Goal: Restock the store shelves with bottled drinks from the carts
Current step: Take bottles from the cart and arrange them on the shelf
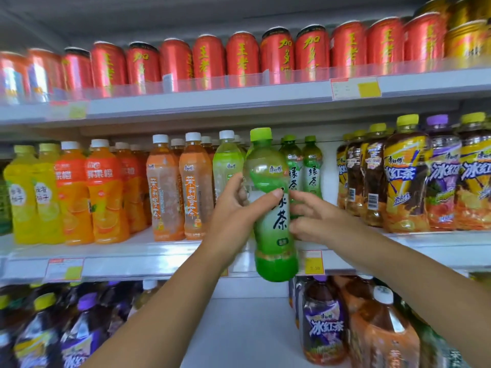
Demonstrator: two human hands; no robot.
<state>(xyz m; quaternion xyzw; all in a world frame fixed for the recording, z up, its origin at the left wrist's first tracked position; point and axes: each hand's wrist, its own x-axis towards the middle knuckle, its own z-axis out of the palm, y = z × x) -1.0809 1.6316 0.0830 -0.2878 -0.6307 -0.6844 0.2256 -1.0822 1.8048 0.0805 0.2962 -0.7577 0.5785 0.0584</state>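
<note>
My left hand (pixel 239 208) grips a green tea bottle (pixel 273 235) with a lime cap, held upright in front of the middle shelf (pixel 159 251). My right hand (pixel 316 221) reaches in from the right, its straight fingers touching the bottle's right side and the green tea bottles behind it. Two more green tea bottles (pixel 305 168) stand on the middle shelf behind the held one. The held bottle's base hangs below the shelf edge.
Orange and yellow juice bottles (pixel 90 195) fill the middle shelf's left; iced tea bottles (pixel 406 181) fill its right. Red cans (pixel 239 59) line the top shelf. Large bottles (pixel 324 322) stand on the bottom shelf, with a bare white gap (pixel 239 328) between them.
</note>
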